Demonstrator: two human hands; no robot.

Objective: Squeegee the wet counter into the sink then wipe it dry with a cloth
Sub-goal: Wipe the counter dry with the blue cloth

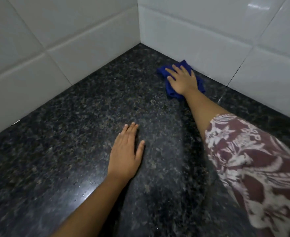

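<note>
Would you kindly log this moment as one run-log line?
phase: wiping | right hand: flat on blue cloth by wall | left hand: flat on counter | sink: unseen

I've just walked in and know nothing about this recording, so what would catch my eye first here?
Probably the bright blue cloth, bunched under the right hand against the white tiled wall near the far corner. Next, the left hand lying flat and empty in the middle of the dark speckled counter. A patterned maroon sleeve fills the lower right.
</note>
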